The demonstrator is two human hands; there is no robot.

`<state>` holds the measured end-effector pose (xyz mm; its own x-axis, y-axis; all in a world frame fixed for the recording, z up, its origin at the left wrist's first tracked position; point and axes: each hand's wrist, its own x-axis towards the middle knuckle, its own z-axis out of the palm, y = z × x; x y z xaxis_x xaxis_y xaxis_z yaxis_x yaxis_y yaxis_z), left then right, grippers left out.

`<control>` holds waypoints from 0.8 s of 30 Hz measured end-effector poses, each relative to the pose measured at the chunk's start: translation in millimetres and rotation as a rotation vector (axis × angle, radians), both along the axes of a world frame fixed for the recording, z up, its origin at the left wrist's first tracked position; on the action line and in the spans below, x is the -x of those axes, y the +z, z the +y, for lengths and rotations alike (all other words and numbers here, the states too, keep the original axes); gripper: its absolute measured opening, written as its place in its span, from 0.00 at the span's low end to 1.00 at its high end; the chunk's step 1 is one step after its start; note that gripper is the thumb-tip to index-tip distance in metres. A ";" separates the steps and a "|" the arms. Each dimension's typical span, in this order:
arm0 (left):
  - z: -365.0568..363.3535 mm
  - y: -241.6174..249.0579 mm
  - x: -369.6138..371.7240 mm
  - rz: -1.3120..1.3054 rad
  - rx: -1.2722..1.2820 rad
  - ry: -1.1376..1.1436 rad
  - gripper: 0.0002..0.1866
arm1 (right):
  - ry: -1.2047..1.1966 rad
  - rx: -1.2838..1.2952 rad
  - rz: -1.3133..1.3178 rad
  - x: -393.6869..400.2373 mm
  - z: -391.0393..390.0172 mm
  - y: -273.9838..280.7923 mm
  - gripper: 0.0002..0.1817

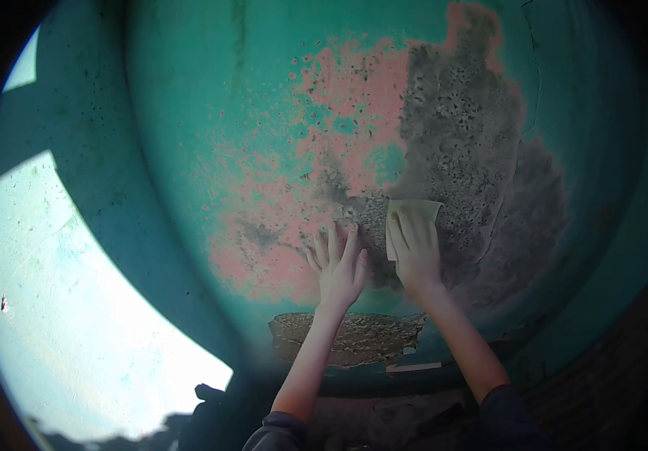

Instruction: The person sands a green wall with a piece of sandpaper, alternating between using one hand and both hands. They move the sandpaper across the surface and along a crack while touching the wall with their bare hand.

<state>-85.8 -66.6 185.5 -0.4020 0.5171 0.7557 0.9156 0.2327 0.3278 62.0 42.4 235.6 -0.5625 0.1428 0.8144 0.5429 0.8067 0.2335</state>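
Observation:
A teal painted wall [211,113] fills the view, with a big patch where the paint is gone: pink undercoat [346,98] on the left and grey pitted plaster [467,128] on the right. My left hand [339,267] lies flat on the wall, fingers spread, at the pink-grey border. Just to its right, my right hand [416,252] presses a pale sheet of sandpaper [412,207] against the grey plaster. The sheet's top edge shows above my fingers.
Below my hands is another bare patch of rough brown plaster [354,338] near the wall's foot. A sunlit stretch of wall [75,301] lies at the left, past a corner. Dark rubble or floor [414,417] sits at the bottom.

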 end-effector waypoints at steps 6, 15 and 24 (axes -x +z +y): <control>-19.0 14.1 29.8 -0.037 -0.088 0.052 0.31 | -0.005 0.013 0.050 35.8 -23.7 7.9 0.33; -24.3 4.4 46.2 0.018 -0.030 0.083 0.31 | 0.022 -0.017 0.045 67.1 -44.3 34.8 0.34; -23.7 -4.2 53.2 0.054 -0.048 0.057 0.30 | 0.011 -0.030 0.036 71.6 -48.5 20.9 0.32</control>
